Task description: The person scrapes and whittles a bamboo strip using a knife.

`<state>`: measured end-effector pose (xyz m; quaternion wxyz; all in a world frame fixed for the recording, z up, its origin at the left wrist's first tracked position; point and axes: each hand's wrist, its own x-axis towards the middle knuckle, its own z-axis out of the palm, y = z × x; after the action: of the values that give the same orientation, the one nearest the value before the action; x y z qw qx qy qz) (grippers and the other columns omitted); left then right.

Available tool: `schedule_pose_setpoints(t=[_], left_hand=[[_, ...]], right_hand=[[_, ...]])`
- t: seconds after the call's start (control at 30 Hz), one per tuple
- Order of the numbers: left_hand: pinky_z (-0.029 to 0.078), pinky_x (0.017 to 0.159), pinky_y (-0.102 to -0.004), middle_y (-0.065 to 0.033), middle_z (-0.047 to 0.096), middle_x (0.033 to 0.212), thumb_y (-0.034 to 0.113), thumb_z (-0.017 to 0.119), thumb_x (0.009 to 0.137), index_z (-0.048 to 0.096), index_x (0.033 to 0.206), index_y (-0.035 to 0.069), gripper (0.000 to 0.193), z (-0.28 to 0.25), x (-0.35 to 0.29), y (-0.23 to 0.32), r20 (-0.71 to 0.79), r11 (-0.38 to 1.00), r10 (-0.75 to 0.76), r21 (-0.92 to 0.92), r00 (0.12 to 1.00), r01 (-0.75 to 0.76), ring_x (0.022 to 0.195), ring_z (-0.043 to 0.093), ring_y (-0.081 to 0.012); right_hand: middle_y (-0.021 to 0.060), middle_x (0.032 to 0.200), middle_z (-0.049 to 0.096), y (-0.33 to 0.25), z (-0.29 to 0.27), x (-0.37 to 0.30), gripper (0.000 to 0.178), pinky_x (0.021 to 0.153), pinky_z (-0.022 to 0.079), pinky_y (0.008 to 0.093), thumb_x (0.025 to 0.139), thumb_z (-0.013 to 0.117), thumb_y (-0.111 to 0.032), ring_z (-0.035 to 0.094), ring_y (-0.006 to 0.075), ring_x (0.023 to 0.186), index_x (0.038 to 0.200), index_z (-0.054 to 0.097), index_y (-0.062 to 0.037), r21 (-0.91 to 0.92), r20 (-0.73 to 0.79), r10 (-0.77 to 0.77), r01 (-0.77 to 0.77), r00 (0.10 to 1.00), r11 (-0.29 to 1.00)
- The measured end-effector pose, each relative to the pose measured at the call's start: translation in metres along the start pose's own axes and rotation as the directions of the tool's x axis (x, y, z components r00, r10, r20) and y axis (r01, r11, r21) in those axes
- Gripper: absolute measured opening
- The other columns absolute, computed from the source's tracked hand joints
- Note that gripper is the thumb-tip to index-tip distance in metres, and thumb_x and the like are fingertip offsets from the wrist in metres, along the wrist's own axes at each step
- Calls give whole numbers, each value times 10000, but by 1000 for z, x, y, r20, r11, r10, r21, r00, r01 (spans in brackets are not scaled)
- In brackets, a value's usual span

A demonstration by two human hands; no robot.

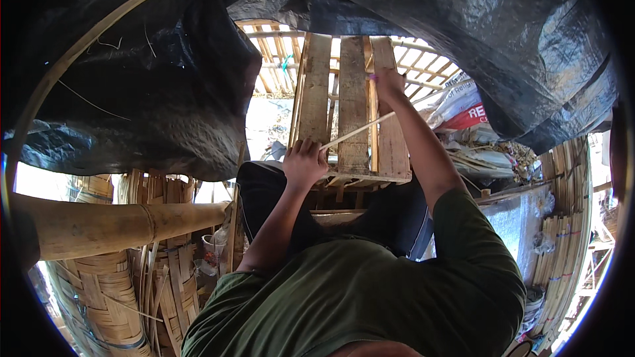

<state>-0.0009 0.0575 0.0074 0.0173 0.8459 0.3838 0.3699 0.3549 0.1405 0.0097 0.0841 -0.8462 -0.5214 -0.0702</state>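
Observation:
My left hand (305, 164) is closed around the near end of a thin pale bamboo strip (355, 131), beside the front left of a wooden plank bench (354, 102). The strip slants up to the right across the planks and passes behind my right forearm. Farther off, my right hand (389, 83) is closed above the right-hand plank. A small purple spot shows at its fingers, but what it grips is hidden.
Black plastic sheeting (132, 92) hangs left and overhead. A thick bamboo pole (132, 228) juts in from the left above woven bamboo rolls (109, 297). Printed sacks (460, 106) and bundled bamboo strips (562, 251) stand at the right. Slatted bamboo (423, 66) lies beyond the bench.

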Motion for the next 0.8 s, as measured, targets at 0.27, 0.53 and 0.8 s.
schedule_pose_setpoints(t=[0.27, 0.53, 0.8], left_hand=[[472, 600, -384, -6, 587, 805, 160, 699, 738, 655, 785, 158, 64, -4, -11, -11, -6, 999, -7, 37, 1000, 7, 738, 624, -222], [436, 547, -315, 71, 646, 882, 157, 729, 775, 752, 904, 200, 138, -6, -9, -13, -140, 986, 149, 98, 979, -136, 648, 579, -151], [417, 543, -306, 71, 610, 921, 167, 683, 746, 739, 932, 205, 198, 0, -6, -13, -147, 988, 149, 67, 978, -140, 671, 570, -134]], right_hand=[[110, 1017, 757, -44, -36, -11, 182, 859, 556, 393, 941, 698, -220, 718, 300, 961, 1078, 778, -132, 478, 160, -255, 151, 954, 865], [73, 854, 750, -98, -68, -60, 172, 793, 543, 387, 821, 775, -124, 721, 250, 833, 980, 817, -172, 652, 282, -825, 532, 490, 540], [148, 939, 735, -92, -28, -33, 172, 786, 560, 420, 893, 692, -113, 714, 329, 837, 1049, 764, -99, 401, 40, -397, 349, 917, 847]])
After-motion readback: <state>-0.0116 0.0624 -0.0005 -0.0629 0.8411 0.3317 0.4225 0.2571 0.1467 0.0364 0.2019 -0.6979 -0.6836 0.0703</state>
